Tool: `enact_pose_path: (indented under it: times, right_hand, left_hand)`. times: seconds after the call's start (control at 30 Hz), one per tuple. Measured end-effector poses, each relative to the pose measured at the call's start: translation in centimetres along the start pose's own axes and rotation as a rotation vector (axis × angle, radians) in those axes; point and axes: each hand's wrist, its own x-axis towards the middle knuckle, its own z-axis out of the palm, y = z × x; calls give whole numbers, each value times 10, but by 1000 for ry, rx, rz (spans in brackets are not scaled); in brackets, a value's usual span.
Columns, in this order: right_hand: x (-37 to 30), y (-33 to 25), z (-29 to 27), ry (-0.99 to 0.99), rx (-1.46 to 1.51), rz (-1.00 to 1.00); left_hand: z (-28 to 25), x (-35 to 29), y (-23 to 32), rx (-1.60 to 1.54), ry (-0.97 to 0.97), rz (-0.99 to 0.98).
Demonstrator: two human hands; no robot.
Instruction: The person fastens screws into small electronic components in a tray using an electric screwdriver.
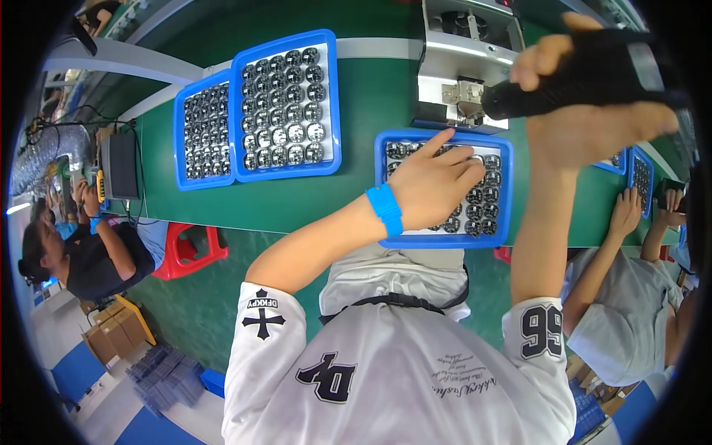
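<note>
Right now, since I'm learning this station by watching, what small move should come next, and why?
Probably curl the left hand's fingers around one shiny round part: they are spread over the blue tray of such parts, with no clear grip showing, while the right hand is occupied gripping the black tool near the metal fixture.

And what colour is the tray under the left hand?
The tray under the left hand has a bright blue rim, shown in the head view.
</note>
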Motion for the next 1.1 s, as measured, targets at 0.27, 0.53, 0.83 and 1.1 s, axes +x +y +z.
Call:
enact_pose_path:
  times: [0.27,0.53,0.83,1.1]
  right_hand:
    - [17,56,17,-174,802,-154]
    - [-25,5,-26,28,12,133]
    - [-100,-21,-51,283,-239,34]
    - [-107,-9,-62,240,-257,-18]
  left_hand:
    - [-2,12,0,-64,-26,-32]
    - [-8,-4,3,-69,127,11]
    - [-6,-5,-2,-44,87,-28]
    - [0,-4,-3,-6,39,-31]
